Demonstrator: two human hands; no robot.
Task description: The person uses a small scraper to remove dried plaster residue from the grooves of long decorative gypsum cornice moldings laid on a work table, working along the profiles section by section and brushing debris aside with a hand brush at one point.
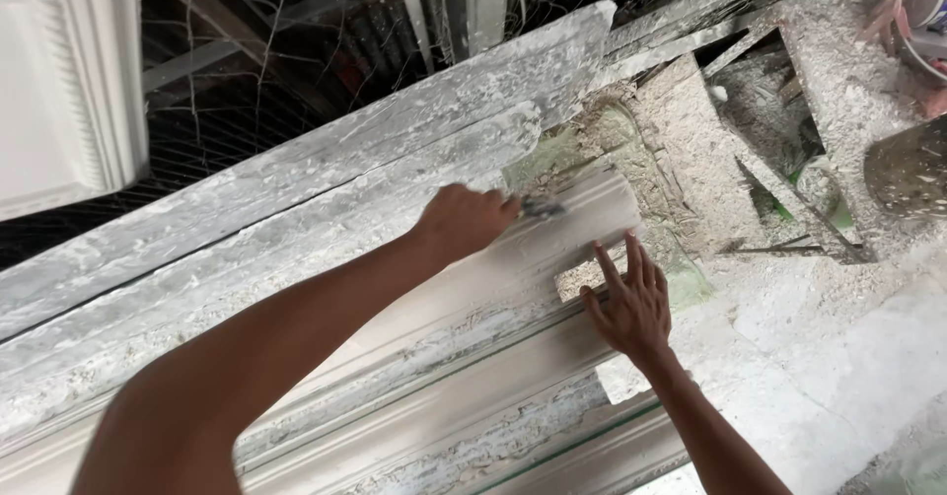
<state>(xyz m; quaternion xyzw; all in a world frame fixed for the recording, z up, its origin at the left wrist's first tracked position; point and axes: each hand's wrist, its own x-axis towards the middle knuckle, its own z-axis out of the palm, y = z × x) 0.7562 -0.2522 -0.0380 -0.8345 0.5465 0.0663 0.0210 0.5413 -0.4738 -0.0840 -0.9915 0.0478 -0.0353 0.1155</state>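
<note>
- Nearest the camera, the left forearm crosses from the lower left up to the left hand (462, 221), whose fingers are curled tight around a small scraper (541, 208); only its dark metal end shows past the knuckles.
- Scraper tip rests on the top face of the moulding (582, 221), a long white plaster strip with ridged profile, near its cut end.
- Moulding runs diagonally from the lower left to the middle of the view, lying on the bench (296, 209) among other long plaster-caked strips.
- Right hand (626, 303) comes in from the lower right; its fingers are spread flat and open, holding nothing, pressed against the lower edge of the moulding just below the scraper.
- Both hands are near each other, on opposite sides of the moulding's end.
- Past that end lies a patch of crumbly plaster debris (681, 150) with greenish sheet showing beneath it.
- Further right, a grey bucket (908, 170) spattered with white stands at the edge of the view.
- At the upper left hangs a white ornamental panel (59, 81) with a beaded border, well apart from the hands.
- Behind the bench, wire mesh (247, 81) and dark framing fill the top.
</note>
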